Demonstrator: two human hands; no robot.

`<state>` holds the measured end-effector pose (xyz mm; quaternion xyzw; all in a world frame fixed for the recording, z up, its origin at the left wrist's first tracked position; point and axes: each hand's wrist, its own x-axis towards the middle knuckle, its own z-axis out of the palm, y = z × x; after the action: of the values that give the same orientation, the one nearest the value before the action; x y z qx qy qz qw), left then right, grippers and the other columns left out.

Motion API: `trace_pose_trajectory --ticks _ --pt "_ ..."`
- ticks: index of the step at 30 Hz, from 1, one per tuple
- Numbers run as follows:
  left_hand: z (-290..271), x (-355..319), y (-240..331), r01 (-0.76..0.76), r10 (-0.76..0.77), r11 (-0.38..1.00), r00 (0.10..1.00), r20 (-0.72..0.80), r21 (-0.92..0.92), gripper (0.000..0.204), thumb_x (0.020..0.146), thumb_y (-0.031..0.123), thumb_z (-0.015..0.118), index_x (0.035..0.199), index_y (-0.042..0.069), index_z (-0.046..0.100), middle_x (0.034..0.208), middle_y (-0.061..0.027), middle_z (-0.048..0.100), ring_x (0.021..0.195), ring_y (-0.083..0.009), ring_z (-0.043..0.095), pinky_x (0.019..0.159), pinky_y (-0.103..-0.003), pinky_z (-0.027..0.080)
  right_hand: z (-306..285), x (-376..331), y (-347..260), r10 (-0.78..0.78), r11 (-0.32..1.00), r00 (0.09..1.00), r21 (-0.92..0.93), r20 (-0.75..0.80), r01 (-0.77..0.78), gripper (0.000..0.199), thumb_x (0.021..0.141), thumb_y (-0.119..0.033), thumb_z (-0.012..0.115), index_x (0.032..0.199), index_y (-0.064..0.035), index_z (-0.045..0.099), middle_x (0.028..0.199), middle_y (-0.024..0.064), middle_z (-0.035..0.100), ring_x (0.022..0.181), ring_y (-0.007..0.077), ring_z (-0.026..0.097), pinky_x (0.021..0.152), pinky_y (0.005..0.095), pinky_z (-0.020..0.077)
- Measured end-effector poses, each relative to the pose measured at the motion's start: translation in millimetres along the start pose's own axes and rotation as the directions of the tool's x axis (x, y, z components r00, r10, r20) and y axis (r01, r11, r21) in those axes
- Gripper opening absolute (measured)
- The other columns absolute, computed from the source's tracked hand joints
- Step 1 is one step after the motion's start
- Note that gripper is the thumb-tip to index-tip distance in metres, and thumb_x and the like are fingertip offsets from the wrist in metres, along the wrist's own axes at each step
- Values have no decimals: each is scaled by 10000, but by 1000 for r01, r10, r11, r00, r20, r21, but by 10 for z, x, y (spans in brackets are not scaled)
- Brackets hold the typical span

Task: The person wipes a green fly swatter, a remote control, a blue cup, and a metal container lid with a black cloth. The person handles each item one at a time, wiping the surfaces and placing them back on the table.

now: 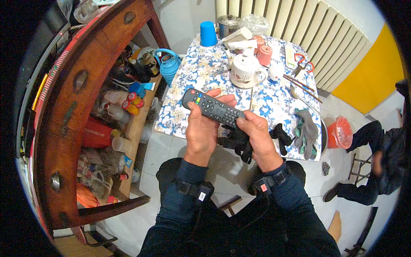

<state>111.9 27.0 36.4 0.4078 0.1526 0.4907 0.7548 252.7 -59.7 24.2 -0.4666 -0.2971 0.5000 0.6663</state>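
A black remote control (212, 107) with coloured buttons is held level in front of me, buttons up. My left hand (202, 128) wraps around its middle from below, thumb near its top edge. My right hand (257, 136) pinches its lower right end. Both hands hover over the near edge of a table with a blue-and-white floral cloth (195, 77). Black gloves (239, 140) lie on the table edge just under my right hand.
On the table stand a white teapot (245, 69), a blue cup (208, 34), a metal pot (227, 24), pink cups (264, 55), scissors (303, 65), chopsticks (302, 82) and grey gloves (306, 132). A cluttered wooden shelf (124, 111) stands at left. A seated person (376, 162) is at right by a red bucket (340, 132).
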Motion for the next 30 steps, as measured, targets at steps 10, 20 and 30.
trace_pose_trajectory --ticks 10,20,30 --pt "-115 54 155 37 -91 944 984 -152 -329 824 1114 808 316 1199 43 611 828 -105 586 755 -297 588 733 -489 529 8 -27 -17 78 949 972 -315 223 -3 132 1002 -128 782 1038 -2 767 945 -18 727 884 80 632 809 271 518" --pt "-331 44 339 37 -75 914 994 -79 -404 824 1104 818 340 1186 57 646 846 -102 596 773 -282 565 733 -467 469 -169 37 -192 -35 999 999 38 40 33 208 1107 -157 671 1213 7 741 1077 62 782 963 133 737 903 300 596" --pt "-337 63 285 84 -154 935 971 -180 -345 832 1114 805 321 1149 49 664 885 -119 648 807 -304 625 716 -472 517 -4 -125 -254 -170 953 985 -254 10 167 319 904 -29 794 1211 12 717 1160 94 777 1006 162 734 946 307 577"
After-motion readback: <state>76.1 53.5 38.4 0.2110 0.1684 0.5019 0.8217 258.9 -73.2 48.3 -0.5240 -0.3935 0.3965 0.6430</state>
